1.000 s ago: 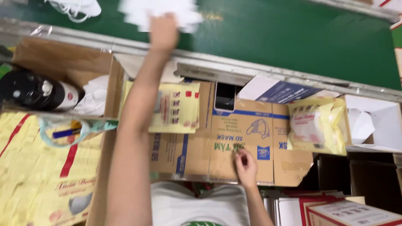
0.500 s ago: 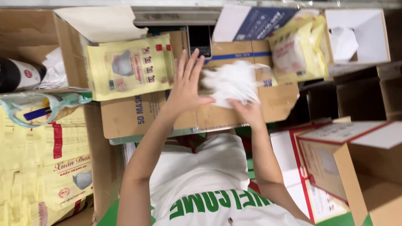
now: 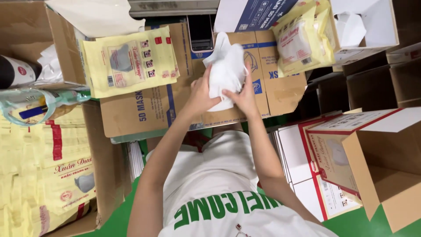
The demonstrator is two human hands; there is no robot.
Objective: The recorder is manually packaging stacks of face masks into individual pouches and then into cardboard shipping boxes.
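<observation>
Gripping a stack of white masks [image 3: 226, 70] at upper centre, I close my left hand [image 3: 199, 94] and right hand [image 3: 245, 94] around its lower edge, above flattened brown cardboard [image 3: 144, 109]. Yellow pouch [image 3: 129, 61] lies upper left, a phone [image 3: 201, 33] just above.

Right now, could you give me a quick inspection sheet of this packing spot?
Surface: flattened brown cartons serve as the worktop.
Job's things: a stack of white masks, held over the cartons.
Clutter: yellow pouches on the cartons, a filled pouch at upper right, a phone, a dark bottle at left.
Grippers: left hand and right hand both clasp the masks.
Cables: nothing seen.
Surroundings: a box of yellow pouches at left, an open carton at right, a white box at upper right.
</observation>
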